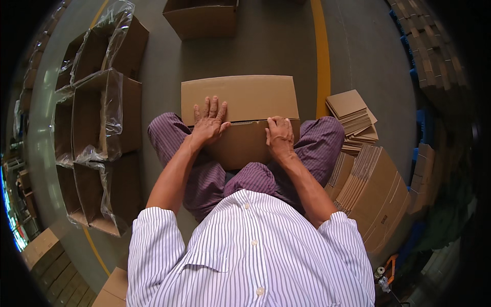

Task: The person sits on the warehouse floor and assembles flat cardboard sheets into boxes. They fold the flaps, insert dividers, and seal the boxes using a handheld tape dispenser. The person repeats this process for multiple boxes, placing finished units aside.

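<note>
A brown cardboard box [243,94] sits between my bent legs, with a dark gap running along the near edge of its top. Flat on the left part of that top lies my left hand [208,123], its fingers spread and pointing away from me. My right hand [280,135] is at the right end of the gap, fingers bent together over the edge and thumb against the near side. The inside of the box and its underside are hidden.
Open cartons with clear plastic liners [97,115] stand in rows at left. Another open carton [202,20] is ahead. To my right lie a pile of small cardboard sheets [353,115] and a leaning stack of flattened cartons [376,197]. An orange-handled tool [392,268] lies at lower right.
</note>
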`<state>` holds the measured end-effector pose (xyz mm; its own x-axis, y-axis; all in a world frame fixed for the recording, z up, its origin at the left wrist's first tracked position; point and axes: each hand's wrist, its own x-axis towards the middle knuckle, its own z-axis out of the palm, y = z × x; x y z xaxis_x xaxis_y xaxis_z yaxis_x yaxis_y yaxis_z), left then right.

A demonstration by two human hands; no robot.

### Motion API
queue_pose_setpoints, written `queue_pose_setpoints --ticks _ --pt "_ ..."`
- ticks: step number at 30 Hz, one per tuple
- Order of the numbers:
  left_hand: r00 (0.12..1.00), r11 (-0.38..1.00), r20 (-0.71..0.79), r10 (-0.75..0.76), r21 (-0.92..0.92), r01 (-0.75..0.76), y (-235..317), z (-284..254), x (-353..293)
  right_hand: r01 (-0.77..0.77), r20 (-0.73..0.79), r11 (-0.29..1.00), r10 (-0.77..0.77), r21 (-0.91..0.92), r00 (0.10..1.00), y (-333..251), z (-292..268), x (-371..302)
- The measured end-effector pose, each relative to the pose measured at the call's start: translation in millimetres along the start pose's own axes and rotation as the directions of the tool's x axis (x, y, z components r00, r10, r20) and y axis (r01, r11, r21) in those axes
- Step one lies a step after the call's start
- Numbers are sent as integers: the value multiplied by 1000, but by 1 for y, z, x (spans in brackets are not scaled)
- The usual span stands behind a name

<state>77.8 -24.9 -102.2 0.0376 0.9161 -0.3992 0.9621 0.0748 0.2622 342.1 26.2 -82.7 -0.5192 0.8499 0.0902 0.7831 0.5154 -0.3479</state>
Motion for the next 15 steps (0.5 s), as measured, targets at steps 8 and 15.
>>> queue_pose_setpoints --ticks 8,15 --pt "999 1000 -30 25 9 -25 3 2 -4 -15 -104 1000 12 -26 995 21 -2 -8" --pt "999 1000 -32 23 18 -23 4 7 -6 -77 -73 997 75 -27 995 26 5 -11"
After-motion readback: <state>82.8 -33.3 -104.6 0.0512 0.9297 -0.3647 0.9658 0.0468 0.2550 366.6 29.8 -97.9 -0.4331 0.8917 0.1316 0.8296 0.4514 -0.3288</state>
